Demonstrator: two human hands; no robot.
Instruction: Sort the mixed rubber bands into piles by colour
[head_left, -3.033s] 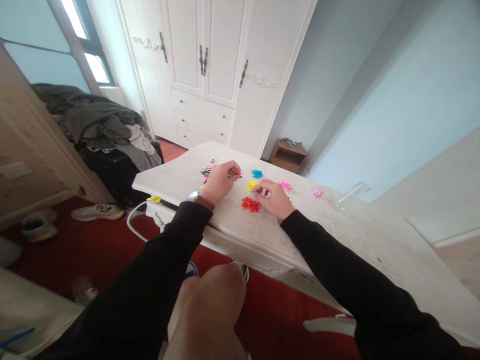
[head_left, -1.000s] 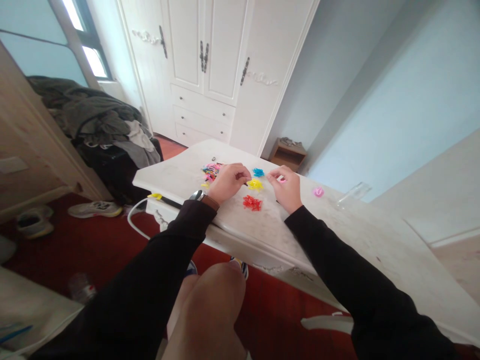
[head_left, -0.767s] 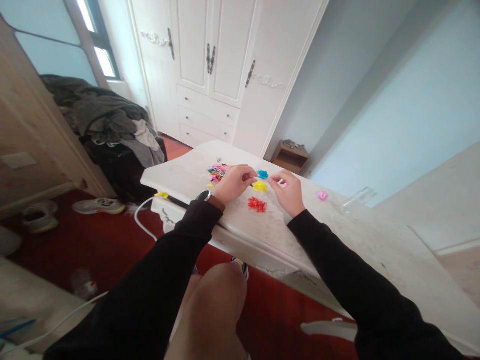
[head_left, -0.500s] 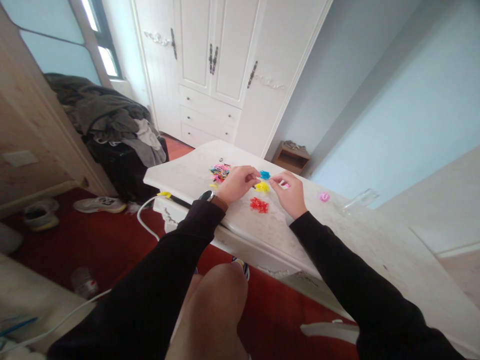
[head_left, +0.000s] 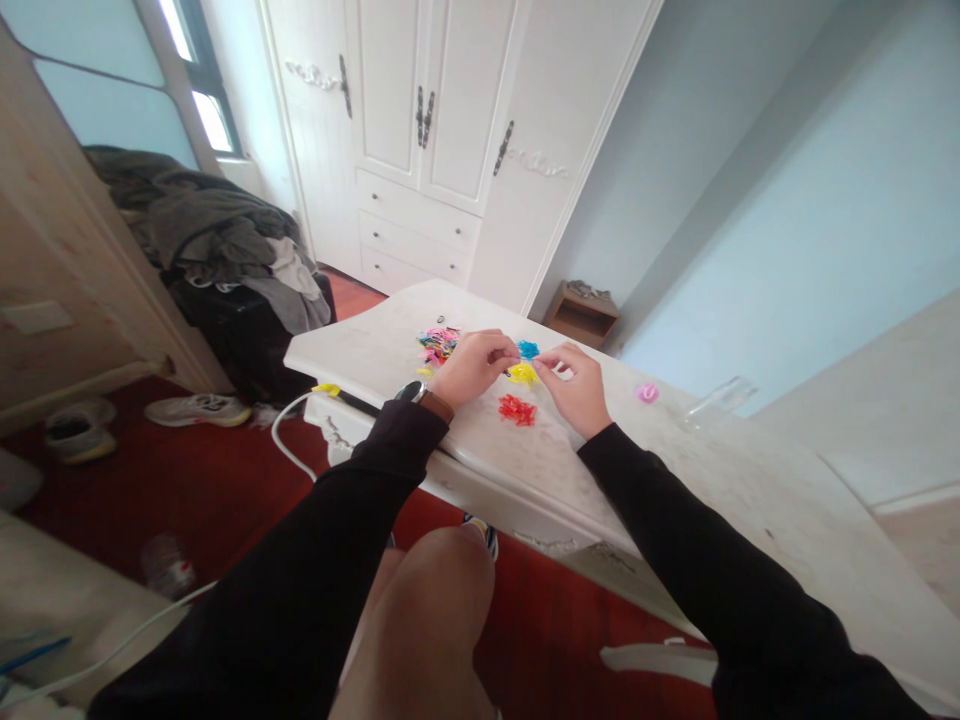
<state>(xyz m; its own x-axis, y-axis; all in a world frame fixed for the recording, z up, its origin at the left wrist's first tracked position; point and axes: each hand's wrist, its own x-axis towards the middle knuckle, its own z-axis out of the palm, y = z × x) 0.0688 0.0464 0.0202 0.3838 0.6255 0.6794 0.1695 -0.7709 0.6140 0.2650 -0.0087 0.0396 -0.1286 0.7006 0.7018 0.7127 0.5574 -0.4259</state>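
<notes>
My left hand (head_left: pixel 480 362), with a watch on its wrist, is over the white table, its fingertips pinched together. Facing it, my right hand (head_left: pixel 574 380) has thumb and forefinger pinched close to the left fingertips. Whatever either pinch holds is too small to make out. Just beyond and below the fingertips lie a blue pile (head_left: pixel 528 350) and a yellow pile (head_left: pixel 523 373) of small pieces. Nearer me is a red pile (head_left: pixel 517 410). Beside the left hand, partly hidden by it, sits a mixed heap (head_left: pixel 437 345) of small colourful pieces.
A small pink object (head_left: pixel 647 393) and a clear glass (head_left: pixel 721 402) are on the right part of the table (head_left: pixel 675 480). A white cable (head_left: pixel 289 455) hangs at the left edge. Clothes (head_left: pixel 217 230) are piled at the left, before a white wardrobe (head_left: pixel 420 100).
My right fingertips have shifted slightly left, closer to my left fingertips. The pink bit seen by the right hand before no longer shows. The piles look the same.
</notes>
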